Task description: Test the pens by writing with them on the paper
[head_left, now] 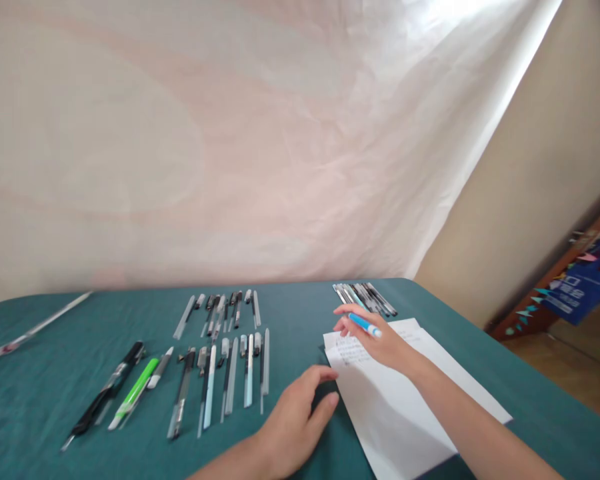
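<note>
Between the fingers of my right hand [380, 340] is a blue pen [364, 325] with a white end. This hand is over the upper part of a sheet of white paper [405, 407], where several lines of small handwriting show; the pen's tip is hidden behind my fingers. My left hand [295, 420] rests at the paper's left edge, thumb and forefinger apart, with nothing in it. Left of it lie two rows of pen parts, among them a light blue pen barrel [249, 373] and a dark pen [181, 393].
A green highlighter-like pen [134, 393] and a larger black pen [105, 387] lie on the left of the green tablecloth [290, 320]. A bundle of pens [373, 298] is at the back right. Behind the table hangs a pale curtain [260, 147].
</note>
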A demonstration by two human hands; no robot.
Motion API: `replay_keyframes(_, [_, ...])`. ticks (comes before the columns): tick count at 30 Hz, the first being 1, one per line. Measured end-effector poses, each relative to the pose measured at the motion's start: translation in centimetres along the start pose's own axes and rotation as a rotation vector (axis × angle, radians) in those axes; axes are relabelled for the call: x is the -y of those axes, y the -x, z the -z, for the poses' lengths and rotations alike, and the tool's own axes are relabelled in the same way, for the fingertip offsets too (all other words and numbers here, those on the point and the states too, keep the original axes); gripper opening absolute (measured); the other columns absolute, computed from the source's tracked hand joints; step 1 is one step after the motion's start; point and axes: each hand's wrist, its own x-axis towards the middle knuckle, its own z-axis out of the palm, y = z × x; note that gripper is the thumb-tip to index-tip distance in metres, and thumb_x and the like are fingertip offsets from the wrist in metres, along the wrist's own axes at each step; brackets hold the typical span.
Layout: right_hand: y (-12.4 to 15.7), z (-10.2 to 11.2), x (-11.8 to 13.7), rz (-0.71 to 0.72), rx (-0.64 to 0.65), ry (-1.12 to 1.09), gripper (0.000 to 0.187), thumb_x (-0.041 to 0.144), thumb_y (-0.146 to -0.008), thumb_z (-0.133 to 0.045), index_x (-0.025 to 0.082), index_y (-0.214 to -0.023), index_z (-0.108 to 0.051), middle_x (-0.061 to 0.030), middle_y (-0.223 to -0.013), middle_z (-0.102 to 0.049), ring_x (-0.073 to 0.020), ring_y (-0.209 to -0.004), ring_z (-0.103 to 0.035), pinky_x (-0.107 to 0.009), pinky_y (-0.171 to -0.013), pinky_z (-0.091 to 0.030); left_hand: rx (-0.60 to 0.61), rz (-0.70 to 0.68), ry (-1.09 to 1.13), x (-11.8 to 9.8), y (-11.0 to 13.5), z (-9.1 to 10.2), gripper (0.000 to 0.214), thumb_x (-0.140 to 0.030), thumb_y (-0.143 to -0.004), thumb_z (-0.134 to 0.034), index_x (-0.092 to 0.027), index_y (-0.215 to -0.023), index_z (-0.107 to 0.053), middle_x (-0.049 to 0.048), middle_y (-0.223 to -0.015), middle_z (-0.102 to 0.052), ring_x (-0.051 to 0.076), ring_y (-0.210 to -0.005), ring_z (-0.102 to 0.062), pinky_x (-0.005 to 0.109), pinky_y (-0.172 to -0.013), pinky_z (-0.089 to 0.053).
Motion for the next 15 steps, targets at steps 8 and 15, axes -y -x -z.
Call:
replay_keyframes(8, [4.2,3.9,-7.0,-0.378,-0.370,-0.123,0.046,0.054,-0.074,-0.050,0.012,-0.088,-0.062,-0.0052,-0.067,-0.060,-0.0170,-0.060,-0.054,-0.030,-0.058,-0.044,0.241,-0.111,-0.364,0.0,0.4,-0.2,0.040,-0.032,-0.082,-0.047,-0.027,-0.122,-0.048,0.0041,-0.135,-0.039,0.024,-0.127,-0.028,0.041,-0.107,0.000])
replay_keyframes(15, [6.8,4.1,-8.9,-0.403,-0.395,-0.139,0.032,0.047,-0.073,-0.054,0.017,-0.083,-0.057,-0.0017,-0.064,-0.059,-0.0170,-0.058,-0.054,-0.030,-0.057,-0.042,0.328,-0.084,-0.387,-0.2,0.2,0.0,0.046,-0.038,-0.082,-0.047,-0.026,-0.126,-0.043,0.0029,-0.137,-0.035,0.023,-0.129,-0.024,0.039,-0.106,0.003])
